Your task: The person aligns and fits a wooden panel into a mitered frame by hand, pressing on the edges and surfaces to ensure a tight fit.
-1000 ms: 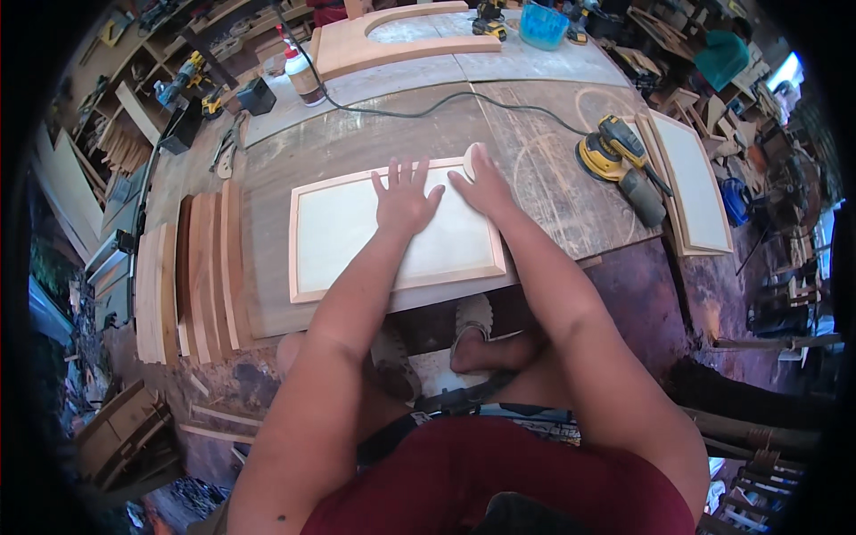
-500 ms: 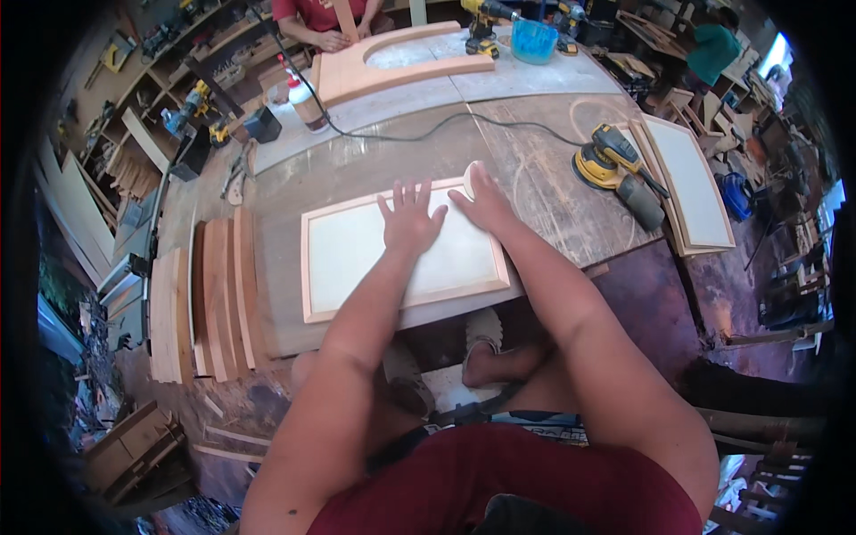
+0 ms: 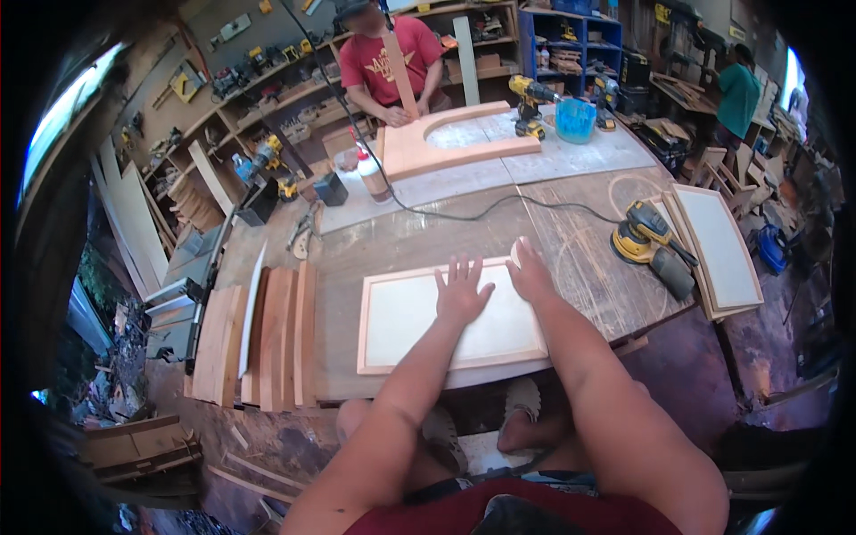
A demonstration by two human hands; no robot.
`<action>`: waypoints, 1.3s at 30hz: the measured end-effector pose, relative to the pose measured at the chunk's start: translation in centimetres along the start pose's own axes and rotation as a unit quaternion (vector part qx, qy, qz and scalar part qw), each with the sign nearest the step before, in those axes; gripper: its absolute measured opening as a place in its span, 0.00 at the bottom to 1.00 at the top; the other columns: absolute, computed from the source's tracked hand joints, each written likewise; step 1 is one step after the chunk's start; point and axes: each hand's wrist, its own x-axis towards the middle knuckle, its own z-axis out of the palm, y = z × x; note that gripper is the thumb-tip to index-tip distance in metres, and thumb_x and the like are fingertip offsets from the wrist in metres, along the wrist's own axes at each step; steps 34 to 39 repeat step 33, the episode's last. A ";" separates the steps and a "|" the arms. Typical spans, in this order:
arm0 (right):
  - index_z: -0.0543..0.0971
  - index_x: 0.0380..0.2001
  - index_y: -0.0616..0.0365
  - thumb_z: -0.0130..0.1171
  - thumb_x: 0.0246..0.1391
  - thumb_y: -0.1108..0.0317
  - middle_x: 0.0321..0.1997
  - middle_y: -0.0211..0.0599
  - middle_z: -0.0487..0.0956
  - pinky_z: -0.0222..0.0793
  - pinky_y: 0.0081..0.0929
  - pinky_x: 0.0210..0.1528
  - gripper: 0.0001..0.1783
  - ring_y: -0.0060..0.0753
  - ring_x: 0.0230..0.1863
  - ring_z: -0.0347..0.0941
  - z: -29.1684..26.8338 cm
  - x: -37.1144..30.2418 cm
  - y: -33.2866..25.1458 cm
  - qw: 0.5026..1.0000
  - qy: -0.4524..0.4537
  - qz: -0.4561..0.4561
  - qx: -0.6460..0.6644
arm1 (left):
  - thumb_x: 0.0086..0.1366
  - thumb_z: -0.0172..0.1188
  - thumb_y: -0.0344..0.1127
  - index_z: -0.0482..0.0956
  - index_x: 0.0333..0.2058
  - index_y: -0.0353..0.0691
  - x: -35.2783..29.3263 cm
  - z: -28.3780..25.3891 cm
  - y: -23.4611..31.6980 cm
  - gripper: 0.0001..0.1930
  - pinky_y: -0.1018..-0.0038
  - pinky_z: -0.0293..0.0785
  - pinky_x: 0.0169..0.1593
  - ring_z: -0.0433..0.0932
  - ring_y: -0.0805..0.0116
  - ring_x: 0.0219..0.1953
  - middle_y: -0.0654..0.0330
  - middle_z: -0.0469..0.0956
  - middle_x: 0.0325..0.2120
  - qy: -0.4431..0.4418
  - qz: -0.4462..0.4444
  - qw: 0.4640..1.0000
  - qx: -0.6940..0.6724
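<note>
A framed panel (image 3: pixel 401 321), white with a pale wood rim, lies flat on the workbench in front of me. My left hand (image 3: pixel 463 292) rests on it with the fingers spread, close to the far rim. Beside it, at the panel's far right corner, my right hand (image 3: pixel 532 275) presses a pale, rounded sanding disc (image 3: pixel 515 254) against the frame. My fingers partly cover the disc. To the right on the bench sits a yellow and black orbital sander (image 3: pixel 644 234), its dark dust canister toward me.
Several wood pieces (image 3: pixel 278 334) stand at the bench's left end. More framed panels (image 3: pixel 718 241) lean at the right. A black cord (image 3: pixel 481 215) crosses the bench behind the panel. Farther back are a glue bottle (image 3: pixel 371 174), a drill (image 3: pixel 530 94), a blue tub (image 3: pixel 575 120) and a co-worker (image 3: pixel 392 67) holding wood.
My view has tilted up, showing more of the co-worker and the shelves. Both hands stay at nearly the same spots on the panel.
</note>
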 end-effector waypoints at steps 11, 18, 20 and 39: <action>0.58 0.70 0.60 0.51 0.65 0.55 0.75 0.48 0.56 0.43 0.41 0.77 0.36 0.47 0.76 0.50 -0.5 -0.5 -0.9 0.999 -0.011 0.034 0.016 | 0.70 0.43 0.62 0.65 0.67 0.54 -2.1 -1.4 -15.5 0.32 0.34 0.36 0.70 0.48 0.48 0.74 0.54 0.58 0.70 -0.014 -0.197 0.979 0.040; 0.58 0.70 0.59 0.50 0.65 0.54 0.76 0.47 0.56 0.44 0.41 0.76 0.36 0.47 0.75 0.51 0.5 0.3 -0.5 1.000 0.014 -0.014 0.007 | 0.66 0.54 0.56 0.78 0.58 0.57 -2.4 -0.9 -24.9 0.24 0.37 0.49 0.67 0.57 0.45 0.70 0.53 0.68 0.65 0.072 -0.187 0.976 -0.082; 0.58 0.70 0.59 0.50 0.65 0.53 0.76 0.46 0.55 0.45 0.41 0.76 0.36 0.48 0.75 0.51 0.3 0.2 0.0 1.000 -0.001 0.014 0.004 | 0.65 0.56 0.56 0.78 0.57 0.56 -2.2 -0.6 -24.6 0.24 0.38 0.52 0.67 0.57 0.46 0.70 0.53 0.69 0.64 0.096 -0.176 0.972 -0.123; 0.56 0.71 0.57 0.49 0.65 0.52 0.77 0.44 0.52 0.39 0.41 0.78 0.37 0.48 0.76 0.49 -1.0 -0.1 -1.0 0.998 -0.036 0.046 0.017 | 0.62 0.63 0.49 0.84 0.47 0.50 -3.5 -1.5 -22.0 0.18 0.52 0.64 0.61 0.75 0.46 0.53 0.49 0.80 0.46 0.181 -0.245 0.944 -0.129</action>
